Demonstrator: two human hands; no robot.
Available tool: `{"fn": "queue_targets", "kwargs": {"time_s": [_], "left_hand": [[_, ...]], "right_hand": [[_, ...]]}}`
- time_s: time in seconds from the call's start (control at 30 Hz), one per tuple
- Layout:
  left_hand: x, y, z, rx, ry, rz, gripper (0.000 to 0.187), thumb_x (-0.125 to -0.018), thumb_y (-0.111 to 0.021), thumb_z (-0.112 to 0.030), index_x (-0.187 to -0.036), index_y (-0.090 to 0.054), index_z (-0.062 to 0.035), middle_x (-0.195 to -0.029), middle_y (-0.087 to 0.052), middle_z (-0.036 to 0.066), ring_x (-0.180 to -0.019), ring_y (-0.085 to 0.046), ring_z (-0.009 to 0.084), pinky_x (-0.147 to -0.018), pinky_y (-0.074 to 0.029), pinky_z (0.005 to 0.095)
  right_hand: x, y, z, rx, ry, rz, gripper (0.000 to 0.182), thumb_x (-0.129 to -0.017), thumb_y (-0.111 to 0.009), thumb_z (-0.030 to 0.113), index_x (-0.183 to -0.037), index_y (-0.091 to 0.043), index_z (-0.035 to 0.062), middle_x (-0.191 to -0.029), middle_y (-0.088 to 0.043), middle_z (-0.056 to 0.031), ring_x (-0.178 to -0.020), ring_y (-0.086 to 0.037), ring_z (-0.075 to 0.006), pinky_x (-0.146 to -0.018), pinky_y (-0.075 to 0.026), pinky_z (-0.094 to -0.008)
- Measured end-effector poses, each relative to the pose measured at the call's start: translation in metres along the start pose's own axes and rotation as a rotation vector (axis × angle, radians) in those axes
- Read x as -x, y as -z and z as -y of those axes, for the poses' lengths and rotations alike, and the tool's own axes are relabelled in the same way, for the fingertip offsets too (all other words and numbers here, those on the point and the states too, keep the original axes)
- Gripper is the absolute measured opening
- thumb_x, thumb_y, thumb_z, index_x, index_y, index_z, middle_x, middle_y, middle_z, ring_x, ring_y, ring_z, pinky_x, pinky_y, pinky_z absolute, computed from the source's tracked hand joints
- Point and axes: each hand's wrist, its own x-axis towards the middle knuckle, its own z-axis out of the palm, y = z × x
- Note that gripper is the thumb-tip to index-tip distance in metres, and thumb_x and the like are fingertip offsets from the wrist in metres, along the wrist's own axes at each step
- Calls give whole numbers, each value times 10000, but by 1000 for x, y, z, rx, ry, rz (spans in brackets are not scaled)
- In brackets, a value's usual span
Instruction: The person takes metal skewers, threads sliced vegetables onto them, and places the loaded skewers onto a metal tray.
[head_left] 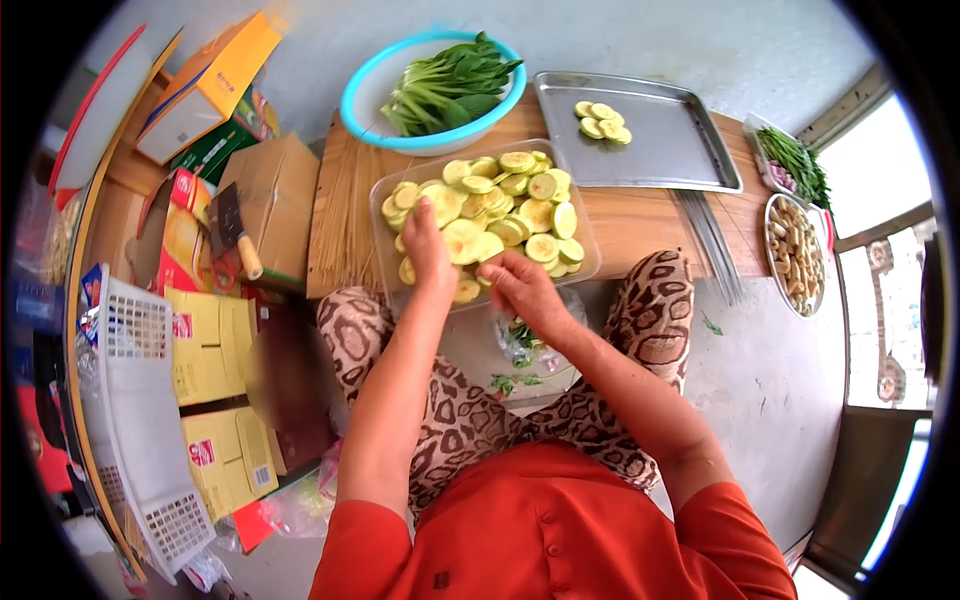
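**Both hands in the slices**

Our left hand [428,250] reaches into the tub [385,185], fingers drawn together and curled down onto the slices [500,205] near its front edge; whether it pinches one, we cannot tell. Our right hand [520,285] sits at the tub's near rim, fingers bunched as if nipping a slice, though the fingertips are hidden under the hand. The slices fill the tub in a loose heap, pale green and cut round, and the tub lies on the wooden board [340,220] just beyond our knees.

To do this well, we judge it best to lift from the top of the heap, one slice at a time, and keep the other hand on the rim so the tub does not slide.

Beyond the tub, a metal tray [680,140] lies on the same board, with a few slices in its far left corner and the rest of it bare. The path from tub to tray is short and nothing stands between them. A bowl [360,100] of greens touches the tub's far side. Thin skewers [710,240] lie on the board's right part, near our right knee. Cartons and a cleaver [232,228] crowd the left.
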Motion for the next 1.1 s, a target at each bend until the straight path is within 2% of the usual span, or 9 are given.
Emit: {"fn": "queue_targets", "kwargs": {"time_s": [0.07, 0.13, 0.27, 0.33, 0.37, 0.47, 0.67, 0.93, 1.1], "left_hand": [[-9, 5, -8, 22, 13, -6, 368, -939, -523, -313, -1088, -552, 23, -1052, -589, 102, -946, -576, 187, -810, -488, 316], [-13, 8, -14, 58, 63, -8, 431, -936, -516, -369, -1167, -519, -5, -1129, -577, 113, -1004, -584, 214, -821, -504, 326], [2, -1, -25, 78, 136, 31, 493, -930, -500, -442, -1231, -470, -53, -1122, -571, 94, -936, -597, 205, -719, -511, 309], [8, 0, -32, -14, 230, 124, 529, -937, -457, -493, -1259, -447, -73, -1097, -562, 69, -888, -578, 170, -681, -481, 314], [10, -1, -33, -17, 239, 129, 529, -938, -446, -501, -1278, -437, -96, -1055, -559, 61, -829, -551, 149, -632, -432, 278], [10, -1, -34, -78, 247, 163, 505, -941, -459, -466, -1281, -435, -93, -1056, -557, 61, -829, -553, 151, -663, -443, 285], [18, -11, -37, -49, 277, 223, 359, -941, -496, -356, -1170, -520, -80, -1016, -561, 60, -759, -564, 145, -609, -447, 269], [18, -14, -34, -114, 286, 307, 304, -972, -447, -303, -1150, -535, -73, -984, -579, 47, -734, -570, 122, -610, -461, 260], [19, -22, -36, -152, 295, 315, 272, -977, -443, -274, -1114, -563, -72, -969, -592, 45, -727, -574, 116, -601, -463, 254]], "right_hand": [[3, 2, -8, 73, 74, 4, 155, -938, -544, 179, -902, -584, 33, -586, -537, 2, -499, -453, -66, -451, -353, -222], [12, 3, -1, 273, 300, -53, 152, -935, -541, 156, -903, -588, 15, -598, -534, -7, -510, -456, -71, -460, -369, -237], [15, 18, 20, 390, 310, -139, 144, -933, -536, 132, -908, -588, 0, -598, -513, -7, -514, -445, -70, -467, -373, -244], [10, 36, 29, 116, 164, -86, 139, -936, -533, 124, -907, -590, 1, -597, -494, 5, -511, -436, -64, -459, -359, -237], [7, 46, 37, 60, 124, -108, 139, -937, -536, 124, -905, -595, 2, -593, -487, 16, -501, -426, -56, -445, -336, -228], [-5, 92, 68, 17, 111, -125, 161, -939, -536, 137, -928, -614, -2, -568, -475, 20, -465, -390, -50, -417, -298, -210], [-40, 177, 96, 208, 143, -359, 158, -896, -560, 144, -886, -626, 1, -549, -480, 8, -457, -392, -60, -411, -293, -215], [-105, 260, 60, 367, 16, -654, 147, -830, -596, 151, -826, -648, 13, -553, -562, -40, -465, -486, -100, -434, -379, -263], [-137, 287, 46, 399, -24, -721, 158, -830, -588, 152, -836, -656, 9, -574, -595, -54, -478, -512, -106, -455, -410, -268]]}}
